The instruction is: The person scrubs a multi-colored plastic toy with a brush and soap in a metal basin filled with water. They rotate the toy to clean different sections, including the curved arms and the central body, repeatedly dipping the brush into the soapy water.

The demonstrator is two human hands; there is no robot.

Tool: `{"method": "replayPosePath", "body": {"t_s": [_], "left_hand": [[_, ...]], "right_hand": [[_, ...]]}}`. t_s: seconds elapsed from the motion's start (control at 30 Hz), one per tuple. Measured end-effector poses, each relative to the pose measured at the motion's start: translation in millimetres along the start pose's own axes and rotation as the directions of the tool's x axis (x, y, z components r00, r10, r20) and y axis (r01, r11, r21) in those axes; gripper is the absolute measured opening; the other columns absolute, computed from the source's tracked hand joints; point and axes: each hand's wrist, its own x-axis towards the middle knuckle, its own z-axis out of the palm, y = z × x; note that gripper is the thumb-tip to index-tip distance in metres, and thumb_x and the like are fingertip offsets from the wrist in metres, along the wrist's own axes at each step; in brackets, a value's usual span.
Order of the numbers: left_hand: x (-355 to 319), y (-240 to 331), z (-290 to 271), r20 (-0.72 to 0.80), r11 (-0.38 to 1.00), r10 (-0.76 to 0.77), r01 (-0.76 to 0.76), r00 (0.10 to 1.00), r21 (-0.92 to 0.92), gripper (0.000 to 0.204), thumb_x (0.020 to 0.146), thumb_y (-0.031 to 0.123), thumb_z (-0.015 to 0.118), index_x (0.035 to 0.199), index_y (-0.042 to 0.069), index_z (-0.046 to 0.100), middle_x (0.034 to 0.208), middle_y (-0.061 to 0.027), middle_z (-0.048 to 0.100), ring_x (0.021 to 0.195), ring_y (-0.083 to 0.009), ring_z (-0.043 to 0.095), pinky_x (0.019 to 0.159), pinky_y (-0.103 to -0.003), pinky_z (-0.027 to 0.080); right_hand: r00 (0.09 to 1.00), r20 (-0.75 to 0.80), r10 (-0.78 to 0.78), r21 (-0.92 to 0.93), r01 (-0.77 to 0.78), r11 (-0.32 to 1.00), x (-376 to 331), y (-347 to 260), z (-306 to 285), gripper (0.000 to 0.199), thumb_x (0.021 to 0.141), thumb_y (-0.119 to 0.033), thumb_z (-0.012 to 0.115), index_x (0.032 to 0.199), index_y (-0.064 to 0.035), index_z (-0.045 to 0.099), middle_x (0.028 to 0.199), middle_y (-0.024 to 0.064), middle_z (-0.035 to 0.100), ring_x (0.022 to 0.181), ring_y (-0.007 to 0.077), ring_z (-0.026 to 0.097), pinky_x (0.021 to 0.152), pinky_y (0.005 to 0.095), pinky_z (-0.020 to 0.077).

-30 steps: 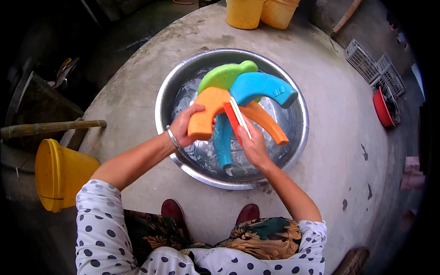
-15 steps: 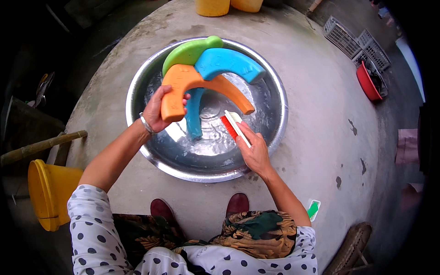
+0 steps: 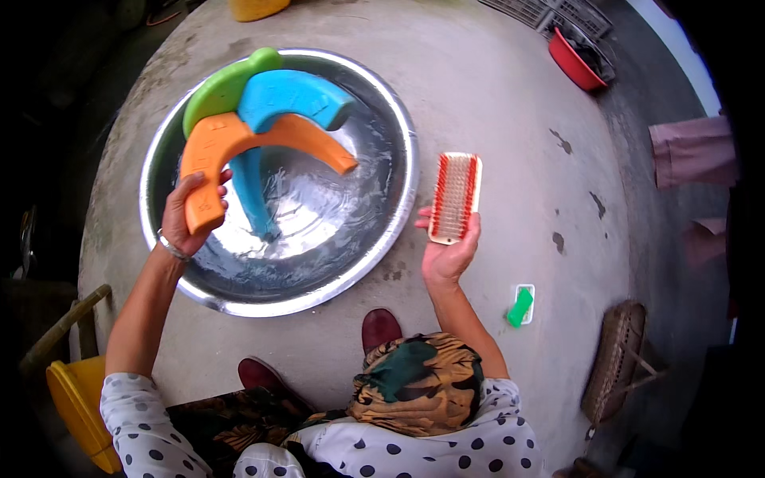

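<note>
Orange-blue-green plastic piece (image 3: pixel 227 131) was upper left of frame, over a metal basin (image 3: pixel 263 308) of water | left hand (image 3: pixel 191 211): had my fingers wrapped snug round its orange end | right hand (image 3: pixel 450 248): fingers kinda half-curled, holding a brush (image 3: pixel 455 195), bristles facing me, right of center

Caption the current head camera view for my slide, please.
Left hand grips an orange, blue and green object at a metal basin; right hand holds a red-bristled brush beside it.
</note>
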Motion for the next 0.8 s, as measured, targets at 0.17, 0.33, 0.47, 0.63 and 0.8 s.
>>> {"method": "replayPosePath", "body": {"t_s": [0.17, 0.33, 0.47, 0.63, 0.8], "left_hand": [[5.5, 8.0, 1.2, 0.04, 0.998, -0.022, 0.024, 0.999, -0.056, 0.049, 0.086, 0.019, 0.058, 0.126, -0.006, 0.042, 0.107, -0.0157, 0.06, 0.076, -0.0139, 0.059, 0.066, -0.028, 0.054], [2.9, 6.2, 4.3, 0.073, 0.998, -0.02, 0.024, 0.997, -0.053, 0.053, 0.088, 0.018, 0.055, 0.132, -0.006, 0.036, 0.113, -0.0191, 0.058, 0.077, -0.0137, 0.061, 0.067, -0.026, 0.055], [1.3, -0.5, 13.5, 0.073, 1.0, -0.022, 0.023, 0.997, -0.012, 0.054, 0.089, 0.019, 0.055, 0.132, -0.006, 0.035, 0.113, -0.02, 0.058, 0.077, -0.0133, 0.061, 0.067, -0.026, 0.056], [5.1, -0.2, 15.9, 0.066, 0.999, -0.044, 0.046, 0.997, -0.024, 0.055, 0.088, 0.019, 0.056, 0.132, -0.005, 0.035, 0.113, -0.0206, 0.058, 0.076, -0.0133, 0.062, 0.066, -0.025, 0.056], [1.1, 2.6, 13.9, 0.067, 0.997, -0.069, 0.071, 0.995, -0.035, 0.056, 0.088, 0.021, 0.057, 0.132, -0.005, 0.035, 0.114, -0.0208, 0.058, 0.076, -0.0134, 0.062, 0.065, -0.026, 0.057]], "right_hand": [[0.825, -0.449, 0.343, 0.167, -0.3, 0.939, 19.6, 29.0, -119.4, 0.048, 0.093, -0.039, 0.045, 0.119, 0.0003, 0.051, 0.107, 0.0184, 0.061, 0.083, 0.034, 0.065, 0.065, 0.0417, 0.0559], [0.623, -0.683, 0.382, 0.021, -0.506, 0.862, 14.9, 58.3, -207.1, 0.048, 0.092, -0.041, 0.047, 0.121, -0.0023, 0.05, 0.113, 0.0194, 0.06, 0.093, 0.0382, 0.063, 0.071, 0.048, 0.0567], [0.706, -0.703, 0.085, -0.621, -0.667, 0.411, 3.8, 32.2, -257.7, 0.054, 0.086, -0.039, 0.058, 0.12, 0.0012, 0.049, 0.117, 0.0213, 0.057, 0.099, 0.036, 0.058, 0.085, 0.0536, 0.0475], [0.829, -0.37, -0.42, -0.817, -0.505, -0.278, -18.9, -33.2, -292.3, 0.064, 0.077, -0.037, 0.063, 0.132, -0.0119, 0.042, 0.127, 0.0165, 0.05, 0.116, 0.0362, 0.047, 0.094, 0.0507, 0.0405], [0.676, -0.699, -0.232, -0.575, -0.725, -0.379, -9.6, -59.5, -322.6, 0.084, 0.068, -0.033, 0.067, 0.141, -0.0214, 0.028, 0.131, 0.0182, 0.043, 0.117, 0.0409, 0.046, 0.096, 0.0498, 0.0399]]}}
